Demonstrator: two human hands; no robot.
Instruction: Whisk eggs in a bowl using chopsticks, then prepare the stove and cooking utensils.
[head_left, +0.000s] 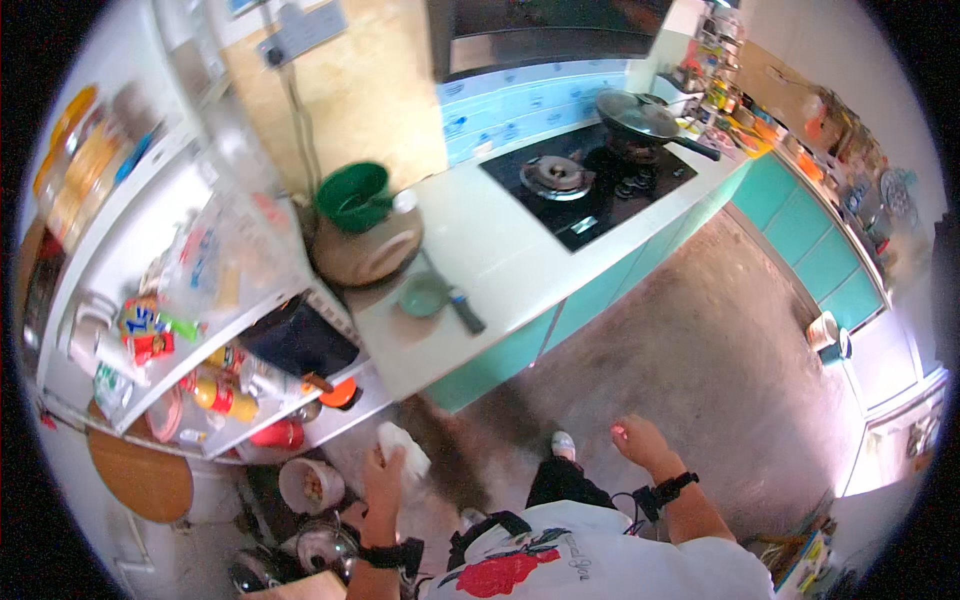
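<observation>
My left hand (385, 474) is closed on a crumpled white item (406, 450), a cloth or soft paper; blur hides which. It hangs over the floor, near a pale bucket (330, 480) with several small roundish things inside. My right hand (643, 444) is held out over the floor with the fingers curled. A small reddish patch shows at its fingertips, too blurred to tell whether it is an object. Ahead of me on the white counter (480, 232) are a green bowl (424, 295), a dark-handled knife (466, 309), a round cutting board (337, 259) and a green basket (354, 199).
A lidded wok (637, 120) stands on the black cooktop (600, 214), its handle toward the counter edge. White shelves (255, 420) with bottles and packets rise at the left. A metal kettle (326, 544) sits low beside me. Buckets (823, 331) stand by the right-hand cabinets.
</observation>
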